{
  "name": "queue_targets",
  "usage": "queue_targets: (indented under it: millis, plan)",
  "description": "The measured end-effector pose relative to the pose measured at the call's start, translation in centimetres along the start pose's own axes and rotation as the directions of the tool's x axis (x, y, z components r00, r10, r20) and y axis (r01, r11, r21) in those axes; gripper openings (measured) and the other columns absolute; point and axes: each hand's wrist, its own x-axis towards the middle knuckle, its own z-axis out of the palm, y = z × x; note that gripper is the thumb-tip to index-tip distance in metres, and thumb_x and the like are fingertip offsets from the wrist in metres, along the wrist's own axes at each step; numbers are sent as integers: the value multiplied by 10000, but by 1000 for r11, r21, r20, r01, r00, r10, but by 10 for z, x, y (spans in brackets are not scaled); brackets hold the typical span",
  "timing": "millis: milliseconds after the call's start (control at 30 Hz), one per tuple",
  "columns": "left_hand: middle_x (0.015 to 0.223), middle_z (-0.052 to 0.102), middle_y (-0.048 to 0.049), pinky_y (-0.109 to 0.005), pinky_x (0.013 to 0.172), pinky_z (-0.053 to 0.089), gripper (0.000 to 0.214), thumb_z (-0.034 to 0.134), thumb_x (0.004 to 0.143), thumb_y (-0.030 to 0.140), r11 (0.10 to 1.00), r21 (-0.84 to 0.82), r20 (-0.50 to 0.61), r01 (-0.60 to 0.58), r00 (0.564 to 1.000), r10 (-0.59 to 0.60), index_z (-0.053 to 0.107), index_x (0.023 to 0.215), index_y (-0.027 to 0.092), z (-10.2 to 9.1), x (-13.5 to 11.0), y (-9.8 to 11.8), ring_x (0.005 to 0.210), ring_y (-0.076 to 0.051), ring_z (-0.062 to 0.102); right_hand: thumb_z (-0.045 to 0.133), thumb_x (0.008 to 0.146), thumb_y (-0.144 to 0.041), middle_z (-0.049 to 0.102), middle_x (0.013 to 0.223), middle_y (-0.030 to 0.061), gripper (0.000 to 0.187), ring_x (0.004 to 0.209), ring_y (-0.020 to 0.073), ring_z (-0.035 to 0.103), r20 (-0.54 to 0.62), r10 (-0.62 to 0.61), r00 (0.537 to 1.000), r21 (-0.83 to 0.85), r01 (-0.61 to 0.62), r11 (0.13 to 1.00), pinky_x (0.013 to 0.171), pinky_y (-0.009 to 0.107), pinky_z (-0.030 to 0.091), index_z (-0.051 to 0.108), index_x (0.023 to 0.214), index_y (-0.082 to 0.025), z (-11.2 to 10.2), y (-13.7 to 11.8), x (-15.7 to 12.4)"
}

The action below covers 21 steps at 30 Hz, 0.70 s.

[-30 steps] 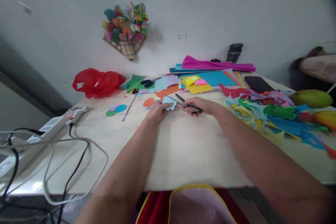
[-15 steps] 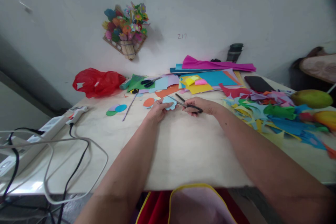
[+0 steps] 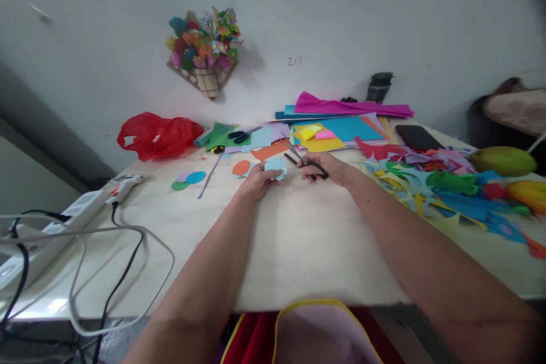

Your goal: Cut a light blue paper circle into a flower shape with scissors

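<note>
Between the thumb and fingers of my left hand (image 3: pixel 258 181) is a light blue paper piece (image 3: pixel 276 167) with a wavy edge. My right hand (image 3: pixel 321 168) grips black-handled scissors (image 3: pixel 316 169), whose blades are spread and point up and to the left, just right of the paper and apart from it. An orange paper circle (image 3: pixel 241 168) lies beside my left hand, partly over a light blue paper. Farther left sit blue (image 3: pixel 196 177), purple and green paper circles, overlapping. A thin purple strip (image 3: pixel 210 176) slants across the table near them.
Coloured paper sheets (image 3: pixel 362 128) and a second pair of scissors (image 3: pixel 241 135) lie at the back. Paper scraps (image 3: pixel 452 185), a phone (image 3: pixel 418 137) and a mango (image 3: pixel 503 160) are on the right. A red plastic bag (image 3: pixel 157 136) and a power strip (image 3: pixel 77 213) with loose cables occupy the left.
The scissor blades have come away from the light blue paper and swung upward. My left hand still holds the paper, now turned slightly.
</note>
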Motion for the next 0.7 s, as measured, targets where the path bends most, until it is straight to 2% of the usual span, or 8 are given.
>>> queue_targets:
  millis: [300, 467, 600, 700]
  plan:
    - [669, 641, -58, -275, 606, 504, 259, 736, 580, 253, 998, -50, -17, -25, 1000, 24, 627, 744, 84, 0, 0, 0, 558, -128, 592, 550, 780, -369, 628, 669, 62, 248, 458, 80, 550, 37, -21, 999, -72, 24, 997, 313, 159, 285, 531, 749, -123, 15, 4, 6]
    - [692, 659, -63, -282, 615, 503, 290, 720, 616, 257, 997, -71, -9, -42, 999, 42, 590, 836, 119, 1, 1, 1, 594, -159, 631, 568, 771, -364, 628, 648, 47, 241, 439, 76, 545, 41, 28, 999, -88, -24, 996, 301, 157, 265, 539, 800, -126, 19, 3, 5]
    - [700, 658, -61, -296, 618, 509, 273, 679, 665, 315, 995, -97, -4, -38, 999, 38, 582, 842, 131, 3, 0, 4, 593, -158, 629, 585, 758, -352, 616, 610, 28, 227, 414, 70, 523, 27, 63, 998, -97, -60, 993, 302, 161, 263, 527, 771, -133, 23, -4, 2]
    - [745, 657, -49, -286, 668, 509, 252, 699, 640, 287, 992, -107, -25, -72, 997, 70, 608, 809, 123, 4, 0, 5, 645, -140, 621, 596, 749, -337, 610, 591, 21, 217, 389, 63, 500, 9, 82, 997, -98, -81, 992, 304, 164, 274, 517, 744, -135, 26, -8, 1]
